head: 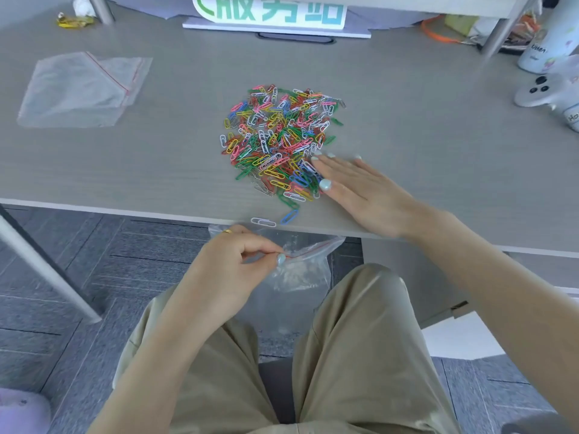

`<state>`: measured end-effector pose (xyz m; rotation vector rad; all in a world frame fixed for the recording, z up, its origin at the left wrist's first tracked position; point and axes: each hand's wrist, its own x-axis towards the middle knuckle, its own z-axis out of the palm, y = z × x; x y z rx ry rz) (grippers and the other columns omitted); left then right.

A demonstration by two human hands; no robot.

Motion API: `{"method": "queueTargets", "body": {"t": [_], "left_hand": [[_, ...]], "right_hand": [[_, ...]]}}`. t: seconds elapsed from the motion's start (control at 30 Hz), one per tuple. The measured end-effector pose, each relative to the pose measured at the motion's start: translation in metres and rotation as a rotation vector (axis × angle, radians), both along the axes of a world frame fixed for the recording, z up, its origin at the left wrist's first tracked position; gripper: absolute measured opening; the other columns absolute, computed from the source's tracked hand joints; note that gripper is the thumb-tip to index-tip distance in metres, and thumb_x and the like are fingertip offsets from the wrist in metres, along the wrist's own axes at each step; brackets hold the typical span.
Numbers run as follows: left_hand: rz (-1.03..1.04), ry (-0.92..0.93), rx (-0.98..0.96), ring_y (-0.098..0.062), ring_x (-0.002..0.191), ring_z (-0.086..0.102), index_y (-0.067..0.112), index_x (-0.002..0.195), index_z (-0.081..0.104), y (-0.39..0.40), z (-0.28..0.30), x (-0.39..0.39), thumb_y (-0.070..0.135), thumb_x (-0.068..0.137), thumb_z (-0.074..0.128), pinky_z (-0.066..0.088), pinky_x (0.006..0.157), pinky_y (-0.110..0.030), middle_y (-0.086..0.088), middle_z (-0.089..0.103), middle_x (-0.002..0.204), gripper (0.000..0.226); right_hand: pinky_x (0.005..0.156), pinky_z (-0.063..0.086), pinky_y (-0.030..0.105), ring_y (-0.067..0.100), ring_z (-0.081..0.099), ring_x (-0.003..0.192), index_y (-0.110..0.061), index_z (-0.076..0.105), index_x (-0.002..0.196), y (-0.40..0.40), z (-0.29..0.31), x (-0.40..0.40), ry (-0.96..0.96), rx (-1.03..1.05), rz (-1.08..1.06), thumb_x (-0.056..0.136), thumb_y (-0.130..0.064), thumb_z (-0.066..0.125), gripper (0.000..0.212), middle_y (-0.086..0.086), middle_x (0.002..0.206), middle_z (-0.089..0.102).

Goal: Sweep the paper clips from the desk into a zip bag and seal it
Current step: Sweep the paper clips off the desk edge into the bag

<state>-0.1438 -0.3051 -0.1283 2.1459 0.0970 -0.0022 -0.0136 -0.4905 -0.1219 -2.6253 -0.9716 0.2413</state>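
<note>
Resting flat on the bench (407, 98), the right hand (360, 189) lay palm-down with fingers extended and nothing gripped; its fingertips and thumb touched the near-right edge of the paper clips (279, 142). The clips formed one dense, multicoloured heap just beyond and to the left of that hand. The heap's long axis ran from the far side of the bench toward the near edge. Individual clips pointed in all directions. Two stray clips, one white (263, 221) and one blue (289, 216), lay at the bench's near edge, between the two hands.

The left hand (238, 261) was below the bench edge, above the person's lap, with thumb and fingers pinched on the red-lined mouth of a clear zip bag (300, 267). The bag's mouth ran roughly left to right, extending from the left hand toward the right, directly beneath the stray clips. The bag body hung downward from the mouth. Whether it held any clips could not be determined.

A stack of spare zip bags (78, 89) lay flat on the bench, well to the left of and beyond both hands, with no visible contents; the red seal strips ran diagonally.
</note>
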Motion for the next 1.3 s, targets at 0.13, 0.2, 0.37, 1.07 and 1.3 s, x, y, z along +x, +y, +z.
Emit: {"method": "queueTargets", "body": {"t": [0.13,0.2,0.37,1.07,1.3], "left_hand": [[-0.011,0.002,-0.009,-0.002,0.082,0.056,0.036,0.071,0.068,-0.001,0.003,-0.001,0.021,0.078,0.064,0.038,0.072,-0.011,0.000,0.063,0.088,0.017],[-0.018,-0.004,-0.006,0.000,0.083,0.056,0.035,0.072,0.068,-0.002,0.003,-0.002,0.019,0.078,0.064,0.037,0.072,-0.007,0.001,0.063,0.089,0.017],[-0.015,-0.006,-0.016,-0.004,0.088,0.059,0.040,0.068,0.065,-0.001,0.005,-0.006,0.018,0.078,0.064,0.040,0.084,-0.015,0.003,0.062,0.094,0.024],[0.007,0.012,0.002,0.005,0.087,0.054,0.038,0.069,0.067,0.005,0.008,-0.008,0.022,0.078,0.063,0.036,0.075,-0.003,0.011,0.062,0.086,0.019],[0.012,-0.004,-0.010,0.004,0.088,0.054,0.034,0.072,0.069,0.002,0.010,-0.006,0.020,0.078,0.064,0.036,0.072,-0.004,0.014,0.060,0.082,0.016]], "right_hand": [[0.114,-0.011,0.024,-0.005,-0.005,0.139,-0.027,0.004,0.146,0.010,-0.001,-0.023,-0.026,-0.051,0.116,0.098,-0.041,0.014,0.050,-0.015,0.155,0.001],[0.114,-0.012,0.022,-0.007,-0.005,0.138,-0.028,0.006,0.146,0.015,-0.003,-0.029,-0.031,-0.037,0.166,0.095,-0.045,0.012,0.054,-0.015,0.155,0.002],[0.115,-0.007,0.025,-0.008,0.002,0.138,-0.030,0.016,0.145,0.004,0.003,-0.025,0.097,0.139,-0.006,0.097,-0.044,0.016,0.050,-0.016,0.155,0.009],[0.116,0.016,0.033,0.004,0.035,0.133,-0.020,0.061,0.118,0.087,0.002,0.000,0.257,0.323,0.282,0.096,-0.029,0.030,0.039,-0.006,0.136,0.053],[0.113,0.023,0.029,0.004,0.042,0.128,-0.021,0.061,0.117,0.059,-0.001,-0.013,0.295,0.356,0.300,0.091,-0.035,0.032,0.041,-0.006,0.127,0.061]]}}
